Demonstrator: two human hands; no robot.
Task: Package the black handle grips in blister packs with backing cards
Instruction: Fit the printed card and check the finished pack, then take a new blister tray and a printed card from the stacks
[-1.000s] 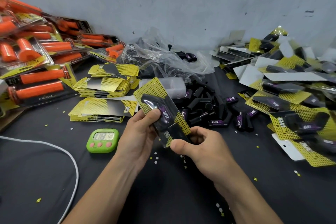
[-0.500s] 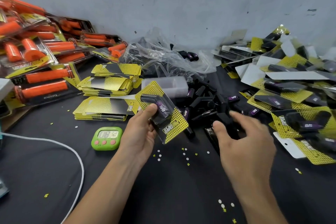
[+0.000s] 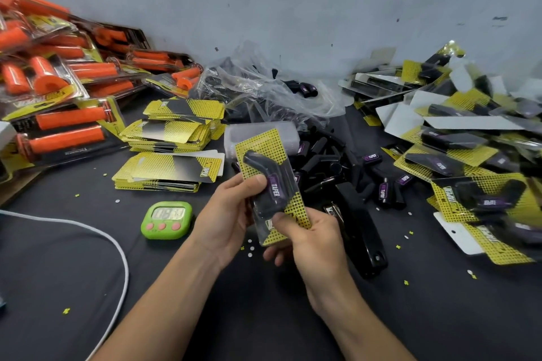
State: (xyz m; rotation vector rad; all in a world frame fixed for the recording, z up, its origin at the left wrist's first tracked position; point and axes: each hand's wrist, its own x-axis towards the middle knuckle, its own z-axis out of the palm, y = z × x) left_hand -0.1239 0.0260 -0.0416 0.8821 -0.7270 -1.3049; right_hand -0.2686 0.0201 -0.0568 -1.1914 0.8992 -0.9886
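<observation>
Between both hands stands a blister pack (image 3: 271,182) with a yellow dotted backing card and a black handle grip with a purple label inside. My left hand (image 3: 227,214) grips its left edge, thumb on the front. My right hand (image 3: 311,239) pinches its lower end, thumb on the card. Loose black grips (image 3: 337,167) lie heaped just behind. Stacks of yellow backing cards (image 3: 168,167) sit to the left. Several finished packs (image 3: 469,155) are piled at the right.
A black stapler (image 3: 360,226) lies right of my hands. A green timer (image 3: 166,220) sits at the left, with a white cable (image 3: 117,249) curving past it. Orange grip packs (image 3: 58,97) are stacked far left. A crumpled plastic bag (image 3: 264,91) lies by the wall.
My right hand, which had let go and reached toward the loose grips, has come back and pinches the pack's lower end. The pack is turned upright again.
</observation>
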